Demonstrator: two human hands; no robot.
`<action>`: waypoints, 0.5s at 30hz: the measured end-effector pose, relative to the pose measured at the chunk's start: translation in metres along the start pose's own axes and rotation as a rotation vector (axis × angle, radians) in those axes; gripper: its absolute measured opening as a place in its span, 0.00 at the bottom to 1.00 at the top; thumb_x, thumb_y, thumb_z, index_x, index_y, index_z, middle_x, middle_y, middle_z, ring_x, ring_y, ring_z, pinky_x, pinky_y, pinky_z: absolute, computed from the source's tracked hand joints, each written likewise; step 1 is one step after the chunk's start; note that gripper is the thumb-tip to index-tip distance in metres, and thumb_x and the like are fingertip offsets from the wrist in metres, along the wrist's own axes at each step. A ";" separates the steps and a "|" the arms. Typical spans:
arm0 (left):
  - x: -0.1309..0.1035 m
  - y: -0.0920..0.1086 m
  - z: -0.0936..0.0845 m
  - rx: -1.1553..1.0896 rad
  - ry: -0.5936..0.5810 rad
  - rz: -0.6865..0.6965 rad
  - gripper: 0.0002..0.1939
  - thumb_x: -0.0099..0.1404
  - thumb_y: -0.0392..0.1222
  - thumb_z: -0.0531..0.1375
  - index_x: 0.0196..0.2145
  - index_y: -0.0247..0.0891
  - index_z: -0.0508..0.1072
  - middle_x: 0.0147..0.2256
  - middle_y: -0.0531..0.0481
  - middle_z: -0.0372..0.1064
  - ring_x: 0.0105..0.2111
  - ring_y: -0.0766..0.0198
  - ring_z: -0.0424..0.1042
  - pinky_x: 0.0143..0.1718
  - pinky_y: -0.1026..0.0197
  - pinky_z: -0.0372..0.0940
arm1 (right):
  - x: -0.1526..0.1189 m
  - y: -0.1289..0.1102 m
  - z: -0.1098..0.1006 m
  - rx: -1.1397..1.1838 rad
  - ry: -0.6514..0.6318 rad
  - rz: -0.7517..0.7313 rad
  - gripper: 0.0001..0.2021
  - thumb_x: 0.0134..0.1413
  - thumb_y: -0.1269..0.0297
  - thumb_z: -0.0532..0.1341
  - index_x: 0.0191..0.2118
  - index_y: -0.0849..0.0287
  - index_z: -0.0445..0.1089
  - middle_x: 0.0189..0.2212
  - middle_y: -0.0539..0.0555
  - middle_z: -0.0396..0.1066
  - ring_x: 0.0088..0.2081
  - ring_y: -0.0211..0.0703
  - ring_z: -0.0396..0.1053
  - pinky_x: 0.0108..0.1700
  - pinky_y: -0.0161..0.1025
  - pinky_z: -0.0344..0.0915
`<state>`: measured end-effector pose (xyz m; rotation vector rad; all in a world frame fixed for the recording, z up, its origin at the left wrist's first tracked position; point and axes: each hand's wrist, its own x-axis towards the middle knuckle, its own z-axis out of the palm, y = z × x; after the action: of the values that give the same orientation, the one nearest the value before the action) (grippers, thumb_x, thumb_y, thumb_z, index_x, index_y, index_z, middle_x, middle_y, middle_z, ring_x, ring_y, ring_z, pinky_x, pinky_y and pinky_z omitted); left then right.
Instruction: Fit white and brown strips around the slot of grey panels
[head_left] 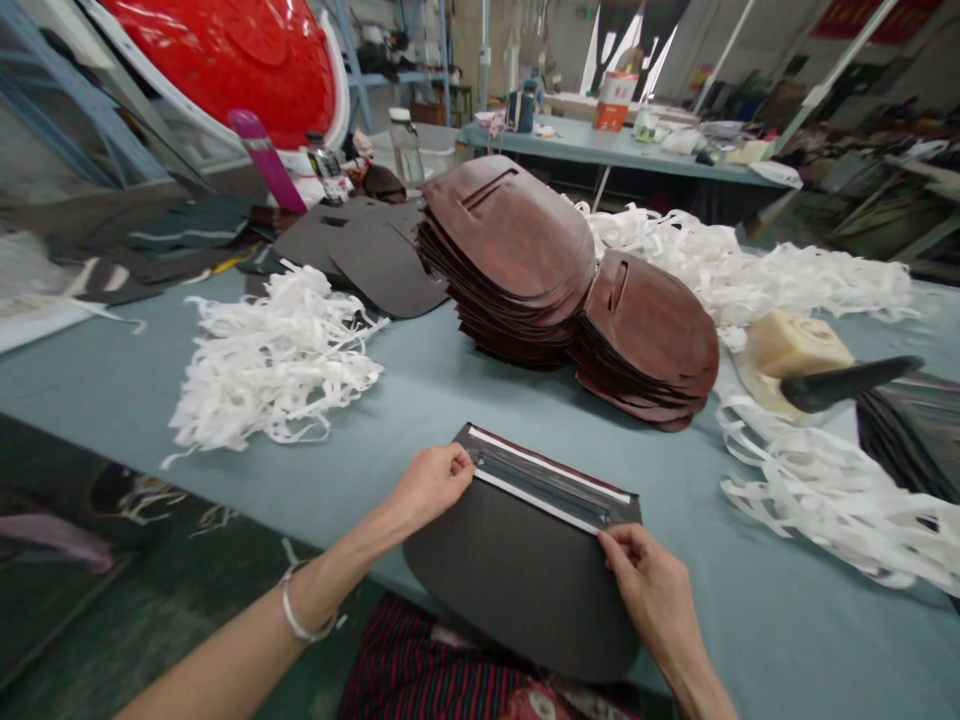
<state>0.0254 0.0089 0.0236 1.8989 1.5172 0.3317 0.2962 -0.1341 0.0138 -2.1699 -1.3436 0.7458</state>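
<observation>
A dark rounded panel (525,570) lies at the table's front edge, its curved end towards me. Across its far, straight end runs a dark zipper strip (544,487) between two white lines. My left hand (442,480) pinches the strip's left end, thumb and fingers pressed together. At the right end, my right hand (649,575) has its fingers closed on the strip's near edge. Beyond the panel stand two stacks of brown leather pieces, a taller one (517,230) and a lower one (656,320), with slots in their top pieces.
White strips lie in heaps at left (277,360), at right (840,490) and behind the stacks (675,250). Dark panels (382,255) rest back left. A cream block (799,345) and a black-handled tool (847,380) are at the right. A red round object (240,60) stands back left.
</observation>
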 end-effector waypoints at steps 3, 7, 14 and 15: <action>0.003 0.000 0.001 0.008 0.016 -0.028 0.07 0.58 0.40 0.55 0.27 0.38 0.72 0.24 0.53 0.72 0.25 0.66 0.69 0.28 0.65 0.56 | 0.002 0.003 0.001 -0.001 0.023 0.043 0.18 0.53 0.45 0.53 0.28 0.55 0.67 0.19 0.48 0.67 0.23 0.40 0.65 0.29 0.34 0.57; 0.006 0.000 0.002 0.021 0.014 -0.049 0.07 0.57 0.40 0.55 0.26 0.38 0.72 0.23 0.53 0.71 0.24 0.66 0.69 0.27 0.65 0.55 | 0.004 0.006 0.003 0.029 0.020 0.043 0.18 0.54 0.46 0.52 0.29 0.56 0.68 0.20 0.48 0.67 0.24 0.40 0.65 0.29 0.34 0.57; 0.007 0.002 0.001 0.065 0.003 -0.070 0.07 0.57 0.41 0.54 0.25 0.38 0.70 0.22 0.53 0.69 0.23 0.66 0.67 0.26 0.64 0.55 | 0.007 0.004 0.002 0.030 0.035 0.061 0.18 0.53 0.47 0.53 0.28 0.56 0.69 0.19 0.48 0.67 0.23 0.39 0.64 0.27 0.34 0.56; 0.006 0.003 0.002 0.077 0.004 -0.076 0.07 0.58 0.41 0.54 0.25 0.38 0.70 0.22 0.53 0.68 0.23 0.65 0.67 0.26 0.64 0.54 | 0.007 0.003 0.002 0.028 0.042 0.072 0.18 0.52 0.47 0.54 0.27 0.56 0.68 0.18 0.48 0.67 0.22 0.39 0.64 0.26 0.34 0.56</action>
<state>0.0308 0.0132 0.0233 1.8947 1.6204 0.2462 0.2999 -0.1284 0.0091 -2.2101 -1.2322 0.7373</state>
